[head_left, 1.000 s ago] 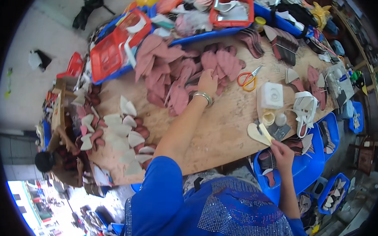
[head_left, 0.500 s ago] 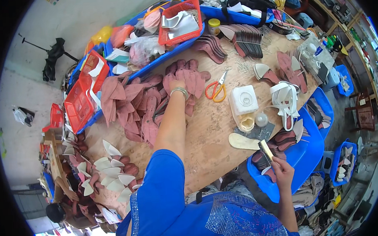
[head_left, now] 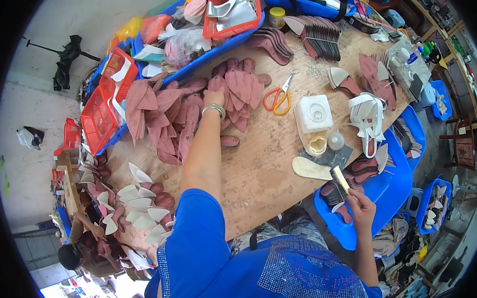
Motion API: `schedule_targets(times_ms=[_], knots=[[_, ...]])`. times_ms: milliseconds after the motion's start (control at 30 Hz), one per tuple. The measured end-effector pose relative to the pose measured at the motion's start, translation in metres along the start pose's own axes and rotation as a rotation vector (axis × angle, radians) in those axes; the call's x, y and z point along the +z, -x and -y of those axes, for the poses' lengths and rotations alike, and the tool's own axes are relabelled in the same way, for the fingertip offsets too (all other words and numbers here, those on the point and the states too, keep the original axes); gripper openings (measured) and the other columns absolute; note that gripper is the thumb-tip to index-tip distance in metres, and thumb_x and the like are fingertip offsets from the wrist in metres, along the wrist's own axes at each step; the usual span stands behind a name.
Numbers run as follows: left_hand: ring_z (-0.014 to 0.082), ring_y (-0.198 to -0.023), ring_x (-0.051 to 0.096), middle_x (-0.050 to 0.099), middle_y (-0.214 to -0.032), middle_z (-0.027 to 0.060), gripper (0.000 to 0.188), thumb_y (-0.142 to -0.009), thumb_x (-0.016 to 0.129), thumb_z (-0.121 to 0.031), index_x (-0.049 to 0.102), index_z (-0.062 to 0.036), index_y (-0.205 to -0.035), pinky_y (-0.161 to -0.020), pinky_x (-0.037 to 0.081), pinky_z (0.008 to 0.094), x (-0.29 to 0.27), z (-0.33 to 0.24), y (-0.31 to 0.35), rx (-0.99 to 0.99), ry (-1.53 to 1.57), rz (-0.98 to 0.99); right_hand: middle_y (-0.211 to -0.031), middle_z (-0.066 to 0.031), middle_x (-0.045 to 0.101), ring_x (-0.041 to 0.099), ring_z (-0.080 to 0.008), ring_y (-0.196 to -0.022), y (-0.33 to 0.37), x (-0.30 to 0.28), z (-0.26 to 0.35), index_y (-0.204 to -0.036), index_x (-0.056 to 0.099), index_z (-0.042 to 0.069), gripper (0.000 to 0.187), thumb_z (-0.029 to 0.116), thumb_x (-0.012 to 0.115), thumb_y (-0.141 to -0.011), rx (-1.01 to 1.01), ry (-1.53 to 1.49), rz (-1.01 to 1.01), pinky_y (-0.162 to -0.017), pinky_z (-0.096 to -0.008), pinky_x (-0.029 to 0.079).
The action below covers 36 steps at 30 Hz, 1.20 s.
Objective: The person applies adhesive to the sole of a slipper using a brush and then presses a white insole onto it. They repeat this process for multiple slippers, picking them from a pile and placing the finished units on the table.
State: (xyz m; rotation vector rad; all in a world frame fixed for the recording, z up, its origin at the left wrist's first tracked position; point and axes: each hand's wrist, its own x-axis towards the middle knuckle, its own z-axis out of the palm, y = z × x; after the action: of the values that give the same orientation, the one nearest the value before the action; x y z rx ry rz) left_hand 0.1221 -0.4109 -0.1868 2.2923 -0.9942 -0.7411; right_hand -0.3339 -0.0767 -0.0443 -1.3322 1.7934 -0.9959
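Note:
My left hand (head_left: 214, 98), a bangle on its wrist, reaches into a heap of dusty-red shoe insoles (head_left: 165, 107) on the table. Its fingers look closed on an insole at the edge of a fanned bunch (head_left: 241, 87), though the tips are partly hidden. Off to the right, my right hand (head_left: 361, 207) grips a brush (head_left: 340, 179) with a pale flat handle, held up over the table's near edge. The brush head lies beside a cream sole-shaped piece (head_left: 309, 169). Close by stand an open glue pot (head_left: 316, 144) and a white foam block (head_left: 313, 114).
Orange-handled scissors (head_left: 277, 102) lie mid-table (head_left: 266, 179). Blue bins (head_left: 381, 196) of insoles stand at the right edge. Red baskets (head_left: 100, 120) and a long blue tray (head_left: 213, 51) line the far side. White-tipped insoles (head_left: 145, 206) spread at left, near another person (head_left: 88, 241).
My left hand has shifted left along the fanned insoles. A rounded insole end now shows beside my left forearm. My right hand keeps its hold on the brush; the whole view has tilted slightly.

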Motion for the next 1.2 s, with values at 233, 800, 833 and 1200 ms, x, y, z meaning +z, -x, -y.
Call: schedule_targets(times_ms=[233,800,833,1200], knots=[[0.0372,-0.113,0.058,0.060,-0.119,0.0290,0.066,-0.080,0.070,-0.037,0.053,0.0118,-0.121,-0.096,0.045,0.0386,0.007,0.039,0.002,0.078,0.290,0.462,-0.086,-0.0073,0.070,0.062,-0.0102,-0.074,-0.012,0.022,-0.006,-0.103,0.071,0.001,0.021,0.005,0.071,-0.083,-0.007,0.009,0.134,-0.065,-0.0241,0.048],[0.0237,-0.116,0.054,0.056,-0.130,0.0119,0.070,-0.083,0.071,-0.042,0.049,0.0044,-0.130,-0.101,0.040,0.0353,0.068,0.009,0.080,-0.032,0.953,0.420,-0.082,-0.0049,0.068,0.058,-0.0077,-0.065,-0.003,0.018,-0.013,-0.103,0.071,0.002,0.023,0.004,0.073,-0.080,-0.063,0.028,0.050,-0.056,-0.0223,0.045],[0.0236,-0.116,0.054,0.057,-0.129,0.0116,0.067,-0.084,0.071,-0.041,0.050,0.0033,-0.130,-0.100,0.041,0.0357,0.067,0.004,0.080,-0.083,1.013,0.445,-0.082,-0.0050,0.068,0.058,-0.0078,-0.065,-0.002,0.017,-0.013,-0.103,0.071,0.002,0.023,0.004,0.073,-0.080,-0.024,0.017,0.059,-0.056,-0.0223,0.045],[0.0233,-0.113,0.058,0.058,-0.126,0.0085,0.050,-0.093,0.061,-0.033,0.048,-0.0029,-0.130,-0.100,0.045,0.0382,0.005,0.045,0.213,-0.195,1.395,0.811,-0.089,-0.0092,0.071,0.064,-0.0127,-0.079,-0.005,0.005,0.008,-0.103,0.071,0.001,0.022,0.006,0.072,-0.081,-0.149,0.011,0.087,-0.070,-0.0253,0.049]])
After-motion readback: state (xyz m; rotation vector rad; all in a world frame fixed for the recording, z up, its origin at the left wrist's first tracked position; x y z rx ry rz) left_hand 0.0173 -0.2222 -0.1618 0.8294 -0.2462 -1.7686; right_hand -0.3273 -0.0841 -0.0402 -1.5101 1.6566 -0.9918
